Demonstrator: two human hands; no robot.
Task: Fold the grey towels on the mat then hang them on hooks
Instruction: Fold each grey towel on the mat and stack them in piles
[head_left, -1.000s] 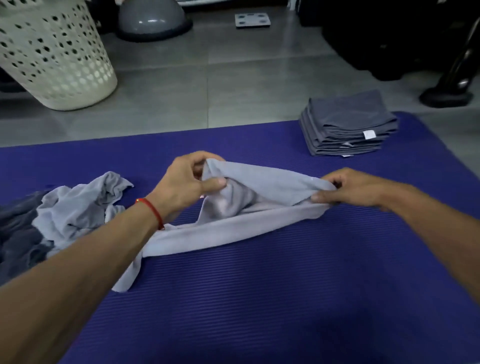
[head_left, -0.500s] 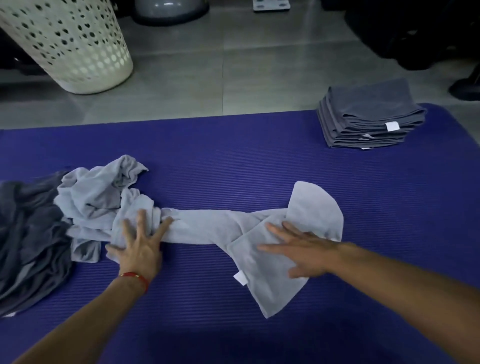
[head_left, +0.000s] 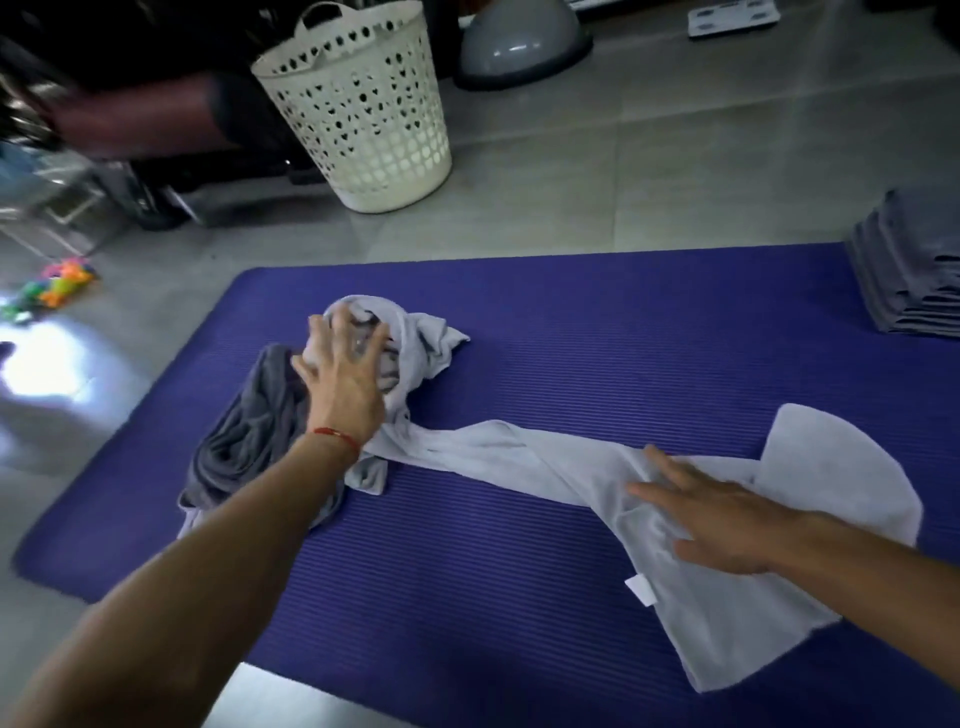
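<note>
The purple mat (head_left: 519, 322) carries your light grey towel (head_left: 519, 457), stretched left to right. Your right hand (head_left: 722, 514) presses flat on its right part; your left hand (head_left: 340, 374), fingers spread, touches the bunched far-left end beside a dark grey towel (head_left: 244, 436).

A white laundry basket (head_left: 363, 109) with cut-out holes is standing on the tiled floor (head_left: 623, 171). A grey dome (head_left: 522, 41) is sitting behind it, a white scale (head_left: 732, 20) is lying further right, and bright toys (head_left: 57, 283) are lying at left.
</note>
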